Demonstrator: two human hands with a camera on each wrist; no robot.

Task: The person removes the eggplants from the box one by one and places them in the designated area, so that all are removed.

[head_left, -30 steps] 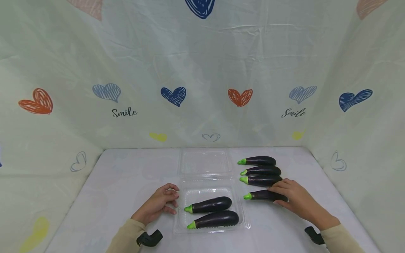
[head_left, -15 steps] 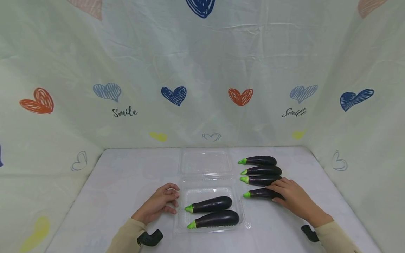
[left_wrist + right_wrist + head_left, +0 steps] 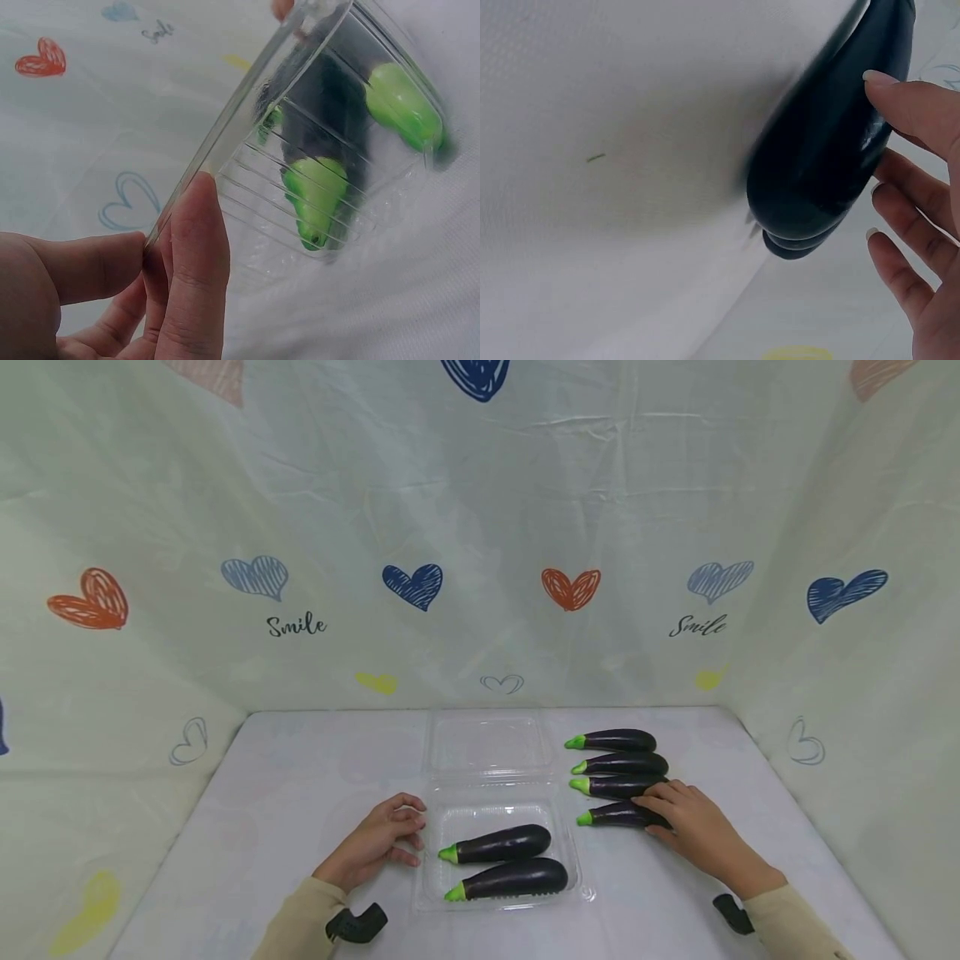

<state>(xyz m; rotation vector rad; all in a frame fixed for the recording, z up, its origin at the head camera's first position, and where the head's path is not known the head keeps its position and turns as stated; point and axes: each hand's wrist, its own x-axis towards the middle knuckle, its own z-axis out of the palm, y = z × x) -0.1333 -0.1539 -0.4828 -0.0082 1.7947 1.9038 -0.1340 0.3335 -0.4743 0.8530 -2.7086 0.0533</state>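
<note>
Now, starting left of the clear container [image 3: 501, 852]: the left hand [image 3: 378, 842] rests on the white tabletop [image 3: 285, 793], its fingertips [image 3: 196, 225] touching the container's left rim, loosely curled round nothing, just steadying it; it sits where it was a second ago. Inside the container two eggplants [image 3: 504, 860] lie side by side, green stems toward the left hand, and the hinged lid [image 3: 487, 745] lies flat open just behind the container.

Right of the container a row of four eggplants lies on the tabletop. The nearest eggplant [image 3: 618, 815] is the one in hand: the right hand [image 3: 686, 822] has its fingers [image 3: 911, 112] wrapped over the dark blunt end, a closed grip on it. Over the last second that eggplant has crept away from the container's near corner and up against the other three [image 3: 618, 764], now touching or nearly so, and the right hand has drawn in with it. I would judge the hold is only just settled and the eggplant has not left the tabletop.
</note>
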